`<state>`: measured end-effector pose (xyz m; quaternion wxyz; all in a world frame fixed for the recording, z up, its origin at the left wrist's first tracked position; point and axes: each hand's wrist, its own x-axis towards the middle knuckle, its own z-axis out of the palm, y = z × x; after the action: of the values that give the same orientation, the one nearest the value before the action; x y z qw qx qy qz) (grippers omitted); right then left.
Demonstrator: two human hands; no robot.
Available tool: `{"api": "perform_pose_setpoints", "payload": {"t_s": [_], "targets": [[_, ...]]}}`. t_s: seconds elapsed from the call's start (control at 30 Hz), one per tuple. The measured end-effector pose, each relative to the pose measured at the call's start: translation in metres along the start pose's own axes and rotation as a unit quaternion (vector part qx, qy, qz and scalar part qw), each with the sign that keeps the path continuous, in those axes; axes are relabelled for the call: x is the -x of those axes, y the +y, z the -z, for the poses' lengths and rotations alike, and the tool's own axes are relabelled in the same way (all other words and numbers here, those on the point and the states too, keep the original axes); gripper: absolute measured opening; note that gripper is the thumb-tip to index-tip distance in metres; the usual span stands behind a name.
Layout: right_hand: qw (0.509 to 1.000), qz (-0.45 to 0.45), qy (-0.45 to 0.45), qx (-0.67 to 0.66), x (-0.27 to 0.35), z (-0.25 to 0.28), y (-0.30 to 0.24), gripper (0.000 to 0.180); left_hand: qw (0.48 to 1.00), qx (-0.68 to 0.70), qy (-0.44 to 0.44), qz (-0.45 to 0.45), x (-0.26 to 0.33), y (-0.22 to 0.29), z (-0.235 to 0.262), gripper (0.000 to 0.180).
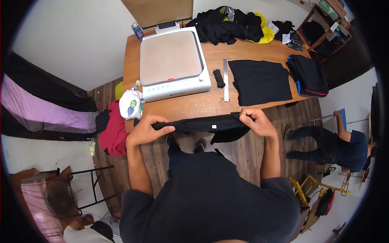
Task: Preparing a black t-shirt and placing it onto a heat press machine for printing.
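Observation:
A black garment (190,125) is stretched level between my hands, just in front of the table's near edge. A small white label shows on its band, and loose cloth hangs below towards the right. My left hand (149,128) pinches the left end between thumb and fingers. At the other end, my right hand (258,122) is closed on the cloth. Beyond them, a white heat press (178,92) with a beige pad stands on the wooden table (182,109). Right of it lie a small black bundle (219,78), a steel ruler (225,81) and a flat black garment (261,81).
Folded black garments (308,73) sit at the table's right end. A dark clothes pile (231,26) and a spray can (137,30) are at the back. White printed cloth (130,105) and red cloth (112,131) hang left. Another person (348,150) stands off right.

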<state>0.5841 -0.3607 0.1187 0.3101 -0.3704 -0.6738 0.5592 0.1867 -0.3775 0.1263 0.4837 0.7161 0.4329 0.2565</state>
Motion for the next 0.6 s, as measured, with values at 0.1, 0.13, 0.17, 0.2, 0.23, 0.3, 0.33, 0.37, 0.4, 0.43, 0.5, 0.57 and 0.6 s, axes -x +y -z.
{"api": "perform_pose_setpoints", "payload": {"t_s": [0.1, 0.13, 0.17, 0.2, 0.23, 0.3, 0.33, 0.37, 0.4, 0.43, 0.5, 0.57, 0.6], "targets": [[0.997, 0.009, 0.063, 0.051, -0.019, -0.012, 0.011, 0.034, 0.997, 0.039, 0.057, -0.028, -0.006, -0.033, 0.003, 0.02], [0.997, 0.008, 0.062, 0.051, -0.022, -0.012, 0.018, 0.034, 0.993, 0.083, 0.076, 0.026, -0.007, -0.038, -0.001, 0.026], [0.999, -0.01, 0.049, 0.021, -0.024, -0.013, 0.023, 0.036, 0.993, 0.084, 0.077, 0.027, -0.008, -0.041, -0.007, 0.026], [0.999, -0.029, 0.036, -0.01, -0.026, -0.014, 0.025, 0.037, 0.982, 0.156, 0.097, 0.039, -0.009, -0.044, -0.016, 0.03], [0.999, -0.029, 0.035, -0.01, -0.028, -0.017, 0.025, 0.037, 0.965, 0.228, 0.116, 0.051, -0.01, -0.045, -0.024, 0.035], [0.98, -0.032, 0.118, -0.156, -0.032, -0.027, 0.007, 0.036, 0.93, 0.344, 0.119, 0.045, -0.012, -0.031, -0.036, 0.038], [0.973, -0.045, 0.135, -0.181, -0.035, -0.026, 0.011, 0.037, 0.882, 0.454, 0.118, 0.036, -0.012, -0.025, -0.04, 0.042], [0.973, -0.046, 0.135, -0.181, -0.037, -0.026, 0.012, 0.037, 0.882, 0.455, 0.118, 0.037, -0.012, -0.027, -0.044, 0.042], [0.974, -0.043, 0.145, -0.168, -0.038, -0.026, 0.012, 0.035, 0.86, 0.496, 0.115, 0.042, -0.012, -0.032, -0.049, 0.043], [0.975, -0.041, 0.156, -0.155, -0.039, -0.026, 0.012, 0.034, 0.836, 0.535, 0.113, 0.047, -0.012, -0.036, -0.053, 0.045], [0.985, -0.035, 0.15, -0.071, -0.041, -0.022, 0.027, 0.03, 0.807, 0.582, 0.096, 0.029, -0.012, -0.038, -0.058, 0.046], [0.987, -0.045, 0.154, 0.024, -0.042, -0.023, 0.038, 0.018, 0.775, 0.627, 0.078, 0.01, -0.011, -0.039, -0.063, 0.047], [0.987, -0.046, 0.154, 0.024, -0.044, -0.028, 0.041, 0.018, 0.774, 0.629, 0.079, 0.01, -0.011, -0.04, -0.066, 0.048]]}}
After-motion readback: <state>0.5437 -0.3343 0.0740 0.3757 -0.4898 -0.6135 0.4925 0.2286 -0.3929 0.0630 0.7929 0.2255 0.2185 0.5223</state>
